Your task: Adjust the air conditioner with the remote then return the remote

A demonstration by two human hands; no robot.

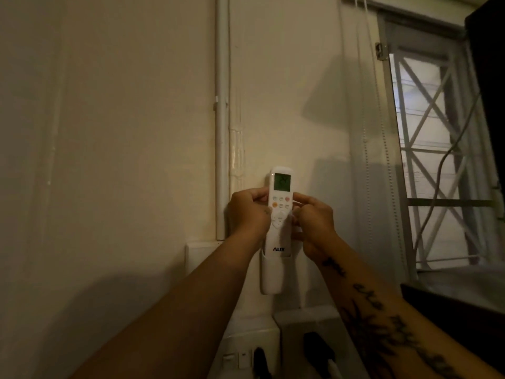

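Note:
A white remote (280, 203) with a lit green screen stands upright against the wall, its lower end inside a white wall holder (270, 277). My left hand (248, 214) grips the remote's left edge at the button area. On the other side, my right hand (314, 222) pinches the remote's right edge, with the fingers over the buttons. No air conditioner unit is in view.
A white pipe (222, 119) runs down the wall just left of the remote. A window (442, 160) with a grille, blind cords and a hanging cable is at the right. Below are a socket strip with black plugs (259, 356) and a dark object (451, 310).

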